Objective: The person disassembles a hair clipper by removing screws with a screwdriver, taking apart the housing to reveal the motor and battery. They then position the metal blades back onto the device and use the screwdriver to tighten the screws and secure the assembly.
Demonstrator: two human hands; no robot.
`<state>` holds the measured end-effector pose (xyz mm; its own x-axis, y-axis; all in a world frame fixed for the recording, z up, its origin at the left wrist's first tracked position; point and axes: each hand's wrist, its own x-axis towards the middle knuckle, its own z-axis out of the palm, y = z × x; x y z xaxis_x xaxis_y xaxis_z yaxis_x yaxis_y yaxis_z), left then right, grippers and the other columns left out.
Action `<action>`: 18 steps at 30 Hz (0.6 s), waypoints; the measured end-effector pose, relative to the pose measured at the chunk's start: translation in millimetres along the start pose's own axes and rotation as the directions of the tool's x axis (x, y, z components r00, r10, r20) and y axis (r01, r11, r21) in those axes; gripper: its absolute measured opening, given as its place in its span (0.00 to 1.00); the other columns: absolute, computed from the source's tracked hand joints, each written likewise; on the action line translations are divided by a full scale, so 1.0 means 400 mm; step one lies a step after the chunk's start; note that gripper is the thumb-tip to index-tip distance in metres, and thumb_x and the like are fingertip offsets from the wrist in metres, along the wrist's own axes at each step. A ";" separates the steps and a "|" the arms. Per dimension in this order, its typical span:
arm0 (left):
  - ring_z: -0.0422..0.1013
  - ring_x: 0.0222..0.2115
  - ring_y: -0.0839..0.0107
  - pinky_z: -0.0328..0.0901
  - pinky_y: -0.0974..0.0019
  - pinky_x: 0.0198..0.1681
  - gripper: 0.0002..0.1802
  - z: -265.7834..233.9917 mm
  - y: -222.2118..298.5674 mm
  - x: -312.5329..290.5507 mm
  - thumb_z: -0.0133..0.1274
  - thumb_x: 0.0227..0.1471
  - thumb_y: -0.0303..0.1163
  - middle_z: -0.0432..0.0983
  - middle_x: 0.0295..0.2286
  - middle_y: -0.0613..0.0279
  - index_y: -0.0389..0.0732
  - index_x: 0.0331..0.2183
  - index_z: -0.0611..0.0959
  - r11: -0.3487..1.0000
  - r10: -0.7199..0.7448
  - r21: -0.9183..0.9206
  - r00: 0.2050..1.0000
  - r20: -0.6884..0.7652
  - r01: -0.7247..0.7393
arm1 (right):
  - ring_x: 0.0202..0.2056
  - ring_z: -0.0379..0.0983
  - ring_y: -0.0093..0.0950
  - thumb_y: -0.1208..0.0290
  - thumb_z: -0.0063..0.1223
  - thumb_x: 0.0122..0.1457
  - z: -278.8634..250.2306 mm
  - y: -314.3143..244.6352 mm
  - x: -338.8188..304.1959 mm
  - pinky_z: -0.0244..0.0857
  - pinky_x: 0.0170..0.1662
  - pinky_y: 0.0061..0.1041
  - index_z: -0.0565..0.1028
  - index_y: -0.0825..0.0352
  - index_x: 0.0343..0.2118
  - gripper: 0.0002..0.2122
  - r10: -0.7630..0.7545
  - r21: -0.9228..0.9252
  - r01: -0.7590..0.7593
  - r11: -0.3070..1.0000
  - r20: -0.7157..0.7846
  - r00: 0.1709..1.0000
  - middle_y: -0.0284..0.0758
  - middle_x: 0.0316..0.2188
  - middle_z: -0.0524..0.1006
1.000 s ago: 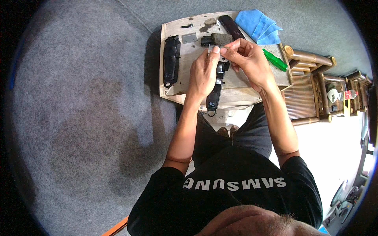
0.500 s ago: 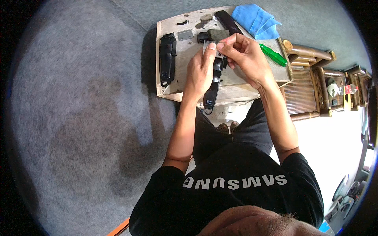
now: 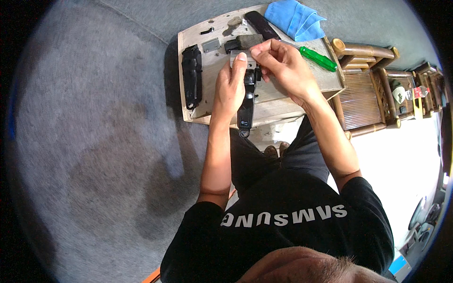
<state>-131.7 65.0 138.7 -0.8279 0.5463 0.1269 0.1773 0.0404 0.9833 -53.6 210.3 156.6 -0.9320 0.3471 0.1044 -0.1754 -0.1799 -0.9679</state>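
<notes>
A black hair clipper (image 3: pixel 246 106) lies lengthwise between my hands, over the near edge of the wooden tabletop (image 3: pixel 212 75). My left hand (image 3: pixel 228 92) is closed around its upper part, the thumb pressed on the metal comb-toothed blade (image 3: pixel 249 62) at the far end. My right hand (image 3: pixel 290 68) pinches the blade's right corner with thumb and forefinger, its other fingers curled. The fingers partly cover the blade. Left of my hands lies a black clipper housing (image 3: pixel 191 78). Beyond them are a small grey metal blade plate (image 3: pixel 211 45) and a small black lever (image 3: pixel 207 31).
A grey stone block (image 3: pixel 250 41) sits just past my hands, with a long dark case (image 3: pixel 263 25) behind it. A blue cloth (image 3: pixel 295 21) covers the far right corner. A green-handled screwdriver (image 3: pixel 318 59) lies right of my right hand. Bamboo seats (image 3: pixel 361 96) stand beyond the table's right side.
The view has shifted, so the table and both hands appear a little further left. My grip on the clipper and its blade stays much the same.
</notes>
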 end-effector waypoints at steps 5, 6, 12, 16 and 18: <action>0.59 0.28 0.79 0.58 0.69 0.33 0.27 -0.002 -0.012 0.003 0.45 0.69 0.50 0.63 0.23 0.71 0.36 0.28 0.77 0.991 0.050 -0.117 0.993 -0.108 -0.062 | 0.26 0.68 0.14 0.70 0.60 0.65 -0.018 -0.008 -0.027 0.63 0.30 0.16 0.77 0.70 0.41 0.09 -0.275 -0.149 0.240 0.959 -0.298 0.914 0.27 0.27 0.77; 0.59 0.28 0.79 0.58 0.69 0.33 0.27 -0.015 -0.024 0.010 0.45 0.69 0.50 0.63 0.23 0.71 0.36 0.28 0.77 0.992 0.046 -0.115 0.993 -0.106 -0.058 | 0.26 0.69 0.14 0.71 0.59 0.66 -0.035 -0.007 -0.029 0.63 0.30 0.16 0.77 0.70 0.42 0.08 -0.439 -0.316 0.336 0.887 -0.354 0.826 0.28 0.27 0.77; 0.69 0.19 0.72 0.64 0.70 0.22 0.34 -0.037 0.000 0.008 0.40 0.64 0.61 0.74 0.20 0.62 0.39 0.29 0.80 0.838 -0.239 -0.534 0.956 -0.169 0.116 | 0.29 0.71 0.13 0.72 0.56 0.66 -0.105 0.019 -0.027 0.66 0.34 0.16 0.78 0.72 0.42 0.08 -0.498 -0.448 0.309 0.839 -0.406 0.766 0.29 0.28 0.79; 0.67 0.19 0.70 0.61 0.68 0.22 0.33 -0.032 0.014 0.004 0.39 0.65 0.61 0.72 0.21 0.61 0.38 0.28 0.76 0.804 -0.225 -0.589 0.959 -0.175 0.081 | 0.28 0.70 0.12 0.73 0.57 0.66 -0.098 0.026 -0.022 0.65 0.33 0.17 0.80 0.72 0.41 0.07 -0.474 -0.436 0.306 0.846 -0.353 0.807 0.29 0.27 0.79; 0.67 0.20 0.70 0.61 0.68 0.23 0.33 -0.036 0.014 0.002 0.39 0.64 0.61 0.72 0.22 0.60 0.38 0.29 0.76 0.772 -0.227 -0.629 0.964 -0.137 0.093 | 0.27 0.71 0.14 0.72 0.58 0.64 -0.103 0.040 -0.017 0.66 0.32 0.19 0.81 0.70 0.40 0.07 -0.477 -0.498 0.279 0.821 -0.332 0.814 0.31 0.27 0.80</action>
<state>-139.2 53.5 146.2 -0.9113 0.4032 -0.0834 -0.2748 -0.4446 0.8526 -37.1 242.9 130.8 -0.5694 0.6738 0.4710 -0.2457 0.4072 -0.8796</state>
